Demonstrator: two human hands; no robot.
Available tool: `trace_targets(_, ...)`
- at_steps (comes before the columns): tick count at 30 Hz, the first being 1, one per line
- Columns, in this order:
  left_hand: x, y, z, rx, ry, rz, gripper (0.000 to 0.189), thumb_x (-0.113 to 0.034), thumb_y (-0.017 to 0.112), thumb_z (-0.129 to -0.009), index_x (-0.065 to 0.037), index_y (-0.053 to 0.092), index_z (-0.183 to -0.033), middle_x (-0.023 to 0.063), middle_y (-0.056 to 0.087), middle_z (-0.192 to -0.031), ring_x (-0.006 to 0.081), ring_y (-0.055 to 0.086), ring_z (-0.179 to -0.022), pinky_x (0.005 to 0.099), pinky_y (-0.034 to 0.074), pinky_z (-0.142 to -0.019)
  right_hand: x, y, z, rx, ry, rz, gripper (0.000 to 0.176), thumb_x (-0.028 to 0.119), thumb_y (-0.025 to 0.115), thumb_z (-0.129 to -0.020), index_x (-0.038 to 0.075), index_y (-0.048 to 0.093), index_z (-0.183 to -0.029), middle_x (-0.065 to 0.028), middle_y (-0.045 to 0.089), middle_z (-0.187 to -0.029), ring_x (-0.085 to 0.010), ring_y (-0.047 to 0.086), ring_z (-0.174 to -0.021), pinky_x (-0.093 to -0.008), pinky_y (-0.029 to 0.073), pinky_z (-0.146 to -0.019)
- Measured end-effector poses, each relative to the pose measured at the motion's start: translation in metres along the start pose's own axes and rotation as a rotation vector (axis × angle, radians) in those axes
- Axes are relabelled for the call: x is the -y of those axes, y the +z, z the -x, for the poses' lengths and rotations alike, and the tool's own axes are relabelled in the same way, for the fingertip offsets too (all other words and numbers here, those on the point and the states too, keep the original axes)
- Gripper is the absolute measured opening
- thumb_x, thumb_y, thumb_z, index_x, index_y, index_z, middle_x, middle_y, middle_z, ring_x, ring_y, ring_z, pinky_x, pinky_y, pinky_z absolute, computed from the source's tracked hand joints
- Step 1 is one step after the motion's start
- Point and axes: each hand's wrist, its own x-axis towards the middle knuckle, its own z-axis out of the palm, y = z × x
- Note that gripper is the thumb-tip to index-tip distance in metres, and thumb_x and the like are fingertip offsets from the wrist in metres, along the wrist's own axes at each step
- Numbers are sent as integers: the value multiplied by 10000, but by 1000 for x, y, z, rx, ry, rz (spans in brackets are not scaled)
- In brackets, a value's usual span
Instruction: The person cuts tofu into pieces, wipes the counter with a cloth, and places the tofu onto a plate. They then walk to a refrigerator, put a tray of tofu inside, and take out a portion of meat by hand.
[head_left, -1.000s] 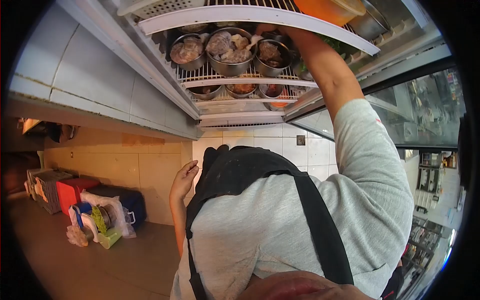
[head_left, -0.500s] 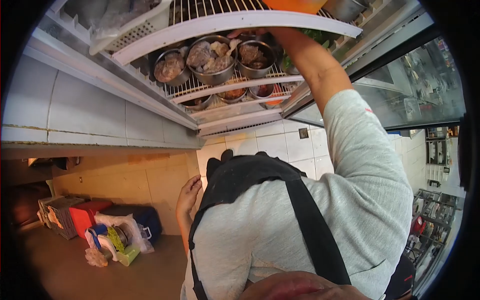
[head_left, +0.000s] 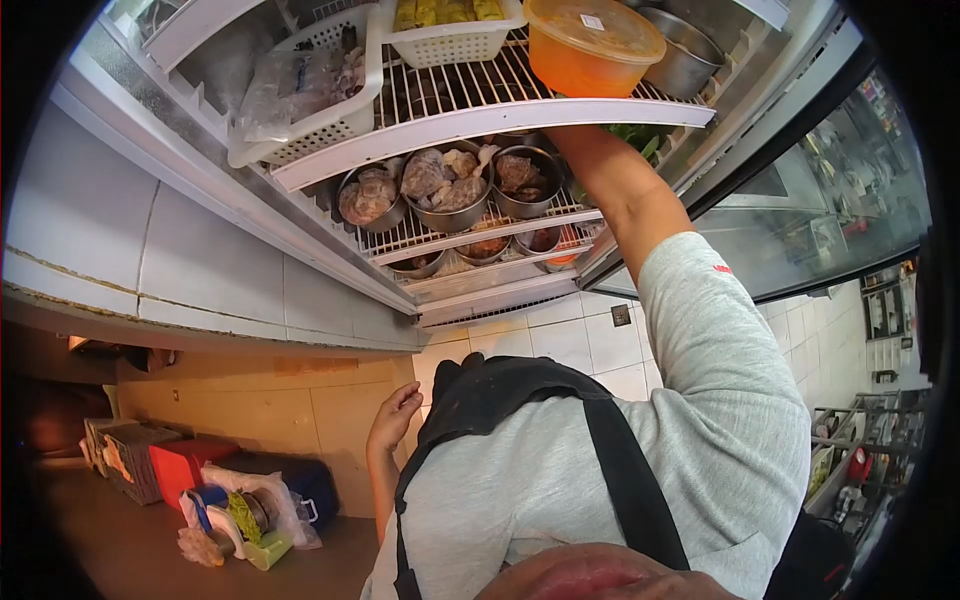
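My right forearm (head_left: 615,185) reaches into the fridge beneath the upper wire shelf (head_left: 470,90). The shelf's front edge hides my right hand, so what its fingers touch is out of sight. Closest to that arm is a steel bowl of dark meat (head_left: 522,180). Beside it stand a larger bowl of pale raw meat pieces (head_left: 445,185) and another meat bowl (head_left: 370,197). Green leaves (head_left: 637,142) show on the arm's other side. My left hand (head_left: 395,415) hangs by the black apron (head_left: 500,395), fingers loosely bent and holding nothing.
On the upper shelf are white baskets (head_left: 455,45), an orange lidded tub (head_left: 592,50) and a steel pot (head_left: 685,55). The glass door (head_left: 790,190) stands open at right. A red box (head_left: 185,465) and bagged items (head_left: 250,505) sit lower left.
The view has tilted up, showing more of the upper shelf. My right hand, partly visible above the bowls before, is now hidden deeper behind the shelf edge. My left hand stays low.
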Motion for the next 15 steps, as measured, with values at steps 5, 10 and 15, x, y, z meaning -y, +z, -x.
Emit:
trace_targets(5,-3,-11,-1,-30,7,-14,497,-258,693,-1072,22,605,-1472,92,704,-1309,178,642,-1210,302,486,-1069,-10,7,2,-192,24,-193,525,492,486,-1058,53,629,-1306,-181,686,-1299,-362,654,-1193,-476,516,-1088)
trace_targets(10,17,-33,-19,1,-21,-99,528,-424,667,-1066,-117,622,-1494,17,715,-1266,161,677,-1104,324,505,-907,-8,32,-3,-436,-21,-373,523,492,485,-1058,54,628,-1305,-180,688,-1292,-362,656,-1190,-477,516,-1088)
trace_targets(15,2,-40,-44,49,3,-97,522,-415,666,-1069,-109,625,-1490,12,718,-1261,159,674,-1111,326,502,-917,-10,47,-6,-579,-44,-473,521,492,483,-1058,55,627,-1303,-179,690,-1286,-361,657,-1186,-479,516,-1088)
